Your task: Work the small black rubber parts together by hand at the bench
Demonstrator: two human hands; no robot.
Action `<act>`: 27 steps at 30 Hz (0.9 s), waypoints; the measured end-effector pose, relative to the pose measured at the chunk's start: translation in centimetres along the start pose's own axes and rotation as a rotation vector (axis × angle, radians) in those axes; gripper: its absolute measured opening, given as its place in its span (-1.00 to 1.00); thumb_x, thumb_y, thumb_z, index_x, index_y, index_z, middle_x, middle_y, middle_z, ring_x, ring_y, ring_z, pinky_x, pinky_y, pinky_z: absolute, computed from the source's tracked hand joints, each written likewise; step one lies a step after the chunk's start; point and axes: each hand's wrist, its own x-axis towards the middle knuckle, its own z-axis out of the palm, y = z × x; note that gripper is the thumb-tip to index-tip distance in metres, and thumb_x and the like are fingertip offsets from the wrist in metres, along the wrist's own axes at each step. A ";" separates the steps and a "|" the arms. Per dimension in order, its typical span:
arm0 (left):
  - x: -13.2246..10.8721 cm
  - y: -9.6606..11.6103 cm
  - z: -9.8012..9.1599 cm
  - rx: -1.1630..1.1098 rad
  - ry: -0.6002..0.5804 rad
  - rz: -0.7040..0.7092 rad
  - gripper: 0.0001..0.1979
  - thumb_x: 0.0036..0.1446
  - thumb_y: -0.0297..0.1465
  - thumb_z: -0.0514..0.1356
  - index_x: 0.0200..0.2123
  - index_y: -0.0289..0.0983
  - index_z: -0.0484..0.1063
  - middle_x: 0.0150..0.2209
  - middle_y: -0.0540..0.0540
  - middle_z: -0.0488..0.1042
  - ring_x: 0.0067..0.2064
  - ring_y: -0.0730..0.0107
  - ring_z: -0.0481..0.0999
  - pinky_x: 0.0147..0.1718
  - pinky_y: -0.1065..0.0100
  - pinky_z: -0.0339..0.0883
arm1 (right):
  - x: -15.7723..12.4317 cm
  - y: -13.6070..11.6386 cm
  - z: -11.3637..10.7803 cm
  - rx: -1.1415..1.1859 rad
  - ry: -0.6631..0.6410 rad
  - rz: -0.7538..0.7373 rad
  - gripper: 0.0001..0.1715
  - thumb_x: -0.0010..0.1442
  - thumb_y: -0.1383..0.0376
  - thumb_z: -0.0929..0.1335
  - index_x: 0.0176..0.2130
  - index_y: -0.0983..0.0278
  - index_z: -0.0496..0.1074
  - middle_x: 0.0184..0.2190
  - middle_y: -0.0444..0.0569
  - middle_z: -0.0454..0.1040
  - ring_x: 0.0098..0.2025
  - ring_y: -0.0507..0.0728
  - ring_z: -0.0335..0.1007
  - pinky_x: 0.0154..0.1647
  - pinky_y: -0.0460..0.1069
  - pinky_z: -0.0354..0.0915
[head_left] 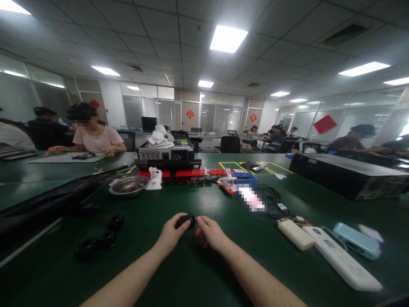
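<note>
A small black round part (191, 220), glossy at its right end, sits between the thumb and fingers of my left hand (174, 232), above the green table. My right hand (211, 232) is close on its right side, thumb and forefinger pinched together at the part's edge. Whether the right fingertips hold something small there is hidden. To the left on the table lie several black round wheel-like pieces (87, 247), apart from both hands.
A metal bowl (129, 186) with small parts, a red-handled tool (226, 187) and a blue tray (244, 178) stand ahead. Power banks (295, 233) and cables lie right. Black casings (348, 172) flank the far right. A person (96, 136) works across the table.
</note>
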 end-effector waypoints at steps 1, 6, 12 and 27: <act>-0.2 0.2 0.1 0.082 -0.049 0.076 -0.64 -0.16 -0.17 0.14 -0.29 -0.27 0.35 -0.37 -0.08 0.42 -0.33 0.30 0.39 -0.35 0.37 0.24 | 0.1 0.1 0.0 0.015 -0.001 0.024 -0.55 0.10 0.03 0.10 -0.25 0.32 0.24 -0.62 -0.17 0.27 -0.72 -0.07 0.13 -0.79 -0.17 0.13; -0.5 0.1 0.0 0.215 -0.160 0.130 -0.57 -0.17 -0.17 0.16 -0.19 -0.24 0.32 -0.25 -0.11 0.42 -0.21 0.21 0.37 -0.24 0.32 0.21 | -0.4 -0.5 -0.4 -0.110 0.009 -0.048 -0.67 0.05 0.14 0.23 -0.23 0.31 0.27 -0.61 -0.18 0.29 -0.69 -0.07 0.17 -0.71 -0.16 0.15; 0.5 -1.3 -0.3 0.019 -0.241 -0.015 -0.49 -0.07 -0.05 -0.01 -0.28 -0.36 0.38 -0.45 -0.11 0.43 -0.48 0.34 0.37 -0.52 0.41 0.21 | -1.9 -2.1 -0.2 -0.299 0.026 -0.346 -0.50 -0.12 0.40 0.35 -0.12 0.19 0.26 -0.19 -0.08 0.32 -0.26 0.08 0.28 -0.27 -0.04 0.23; -0.6 0.1 -0.5 0.116 0.009 0.107 -0.64 -0.10 -0.13 0.08 -0.34 -0.28 0.38 -0.36 -0.09 0.46 -0.29 0.22 0.41 -0.30 0.33 0.24 | 1.3 1.2 2.2 -0.002 0.290 -0.231 -0.49 0.10 -0.04 0.08 -0.37 0.30 0.28 -0.61 -0.16 0.25 -0.59 -0.03 0.17 -0.55 -0.12 0.14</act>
